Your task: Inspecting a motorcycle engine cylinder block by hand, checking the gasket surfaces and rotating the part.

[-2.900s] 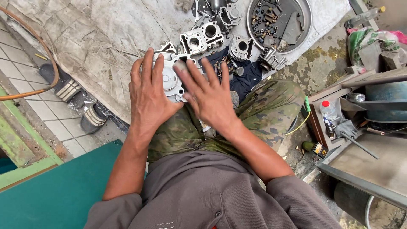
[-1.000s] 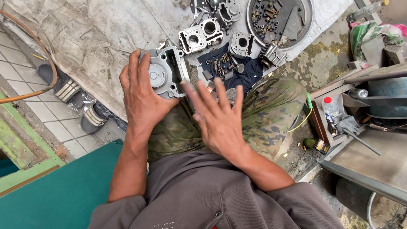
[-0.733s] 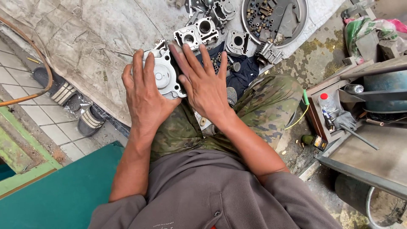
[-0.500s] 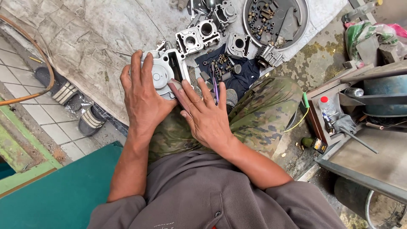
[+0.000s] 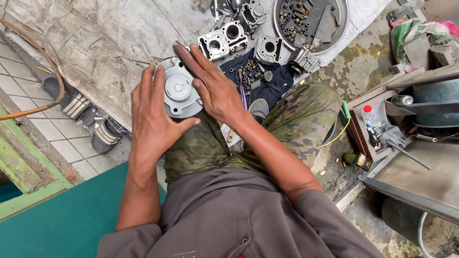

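Head view looks down on a person who sits on the ground with a round metal cover (image 5: 178, 93) resting on the left knee. The left hand (image 5: 152, 117) lies on the left side of the cover, fingers stretched and slightly spread, the fingertips over its far-left rim and the thumb pressing below its lower edge. The right hand (image 5: 216, 86) lies on the right side of the cover, fingers straight and close together, pointing up and to the left; the fingertips reach past the top rim. Both hands are flat against the cover and hold it between them; neither closes into a fist. Between the two thumbs the middle of the cover shows, with a raised round hub.

Beyond the right fingertips, two square metal engine blocks (image 5: 222, 40) sit on the grey sheet (image 5: 100, 43). To the right of the right hand, a dark blue cloth (image 5: 277, 86) carries many small bolts and sleeves. Farther from it, a round metal tray (image 5: 311, 24) holds more small parts. Left of the left fingers, an orange hose (image 5: 45, 76) curves over the tiled floor, and below it a pair of sandals (image 5: 91, 119) lies. Well apart on the right stands a wooden box (image 5: 377, 119) with a small bottle.
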